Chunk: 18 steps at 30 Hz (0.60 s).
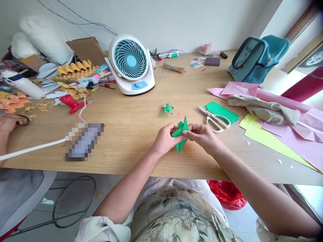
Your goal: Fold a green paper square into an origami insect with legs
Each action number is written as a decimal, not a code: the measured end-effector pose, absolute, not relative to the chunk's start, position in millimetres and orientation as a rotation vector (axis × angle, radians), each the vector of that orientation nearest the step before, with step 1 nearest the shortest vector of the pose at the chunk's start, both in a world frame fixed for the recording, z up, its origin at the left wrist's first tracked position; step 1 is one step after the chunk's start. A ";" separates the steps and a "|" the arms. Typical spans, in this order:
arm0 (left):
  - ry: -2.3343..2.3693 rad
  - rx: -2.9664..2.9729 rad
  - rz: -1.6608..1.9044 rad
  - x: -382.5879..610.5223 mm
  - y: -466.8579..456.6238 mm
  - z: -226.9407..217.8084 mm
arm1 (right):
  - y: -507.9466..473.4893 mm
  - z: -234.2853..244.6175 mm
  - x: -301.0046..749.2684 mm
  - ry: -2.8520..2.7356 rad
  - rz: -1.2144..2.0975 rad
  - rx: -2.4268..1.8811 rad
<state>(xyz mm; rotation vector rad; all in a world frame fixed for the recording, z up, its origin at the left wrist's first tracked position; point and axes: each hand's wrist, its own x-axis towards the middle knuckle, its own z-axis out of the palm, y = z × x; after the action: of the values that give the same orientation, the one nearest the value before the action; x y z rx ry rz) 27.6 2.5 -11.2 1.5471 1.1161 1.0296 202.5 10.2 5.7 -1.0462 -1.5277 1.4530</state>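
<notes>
A piece of folded green origami paper [180, 145], with pointed flaps up and down, is held above the near part of the table. My left hand [166, 136] pinches its left side, thumb across the front. On the right side, my right hand [200, 134] grips a flap between thumb and fingers. Just beyond my hands a finished-looking green origami frog [167, 109] rests on the wood. White-handled scissors [214, 120] lie right of my right hand, partly over a stack of green paper [222, 112].
A white and blue fan [131, 64] stands at the back. Yellow [262, 134] and pink paper [297, 134] and a grey glove [267, 107] cover the right side. At left are a red glue gun [73, 103], a blurred-out device [84, 143] and another person's hand [8, 123].
</notes>
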 end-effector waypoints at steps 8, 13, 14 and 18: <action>1.162 1.664 0.906 25.4 1.5 -6.7 | 9.8 2.3 196.9 -1.473 1.499 -0.972; 0.994 1.519 0.991 23.5 -0.3 0.7 | 14.0 1.6 203.7 -1.280 1.555 -1.046; 0.940 1.474 1.029 22.6 -0.1 2.3 | 14.7 1.7 205.6 -1.218 1.602 -1.047; 0.875 1.477 1.076 18.8 1.5 5.4 | 16.4 1.0 210.2 -1.043 1.737 -1.017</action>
<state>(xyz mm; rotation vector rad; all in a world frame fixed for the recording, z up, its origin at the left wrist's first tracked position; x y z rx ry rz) 18.8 1.5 5.4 1.4771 0.8749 1.0764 210.2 16.4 1.0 -1.0173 -1.0429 1.7374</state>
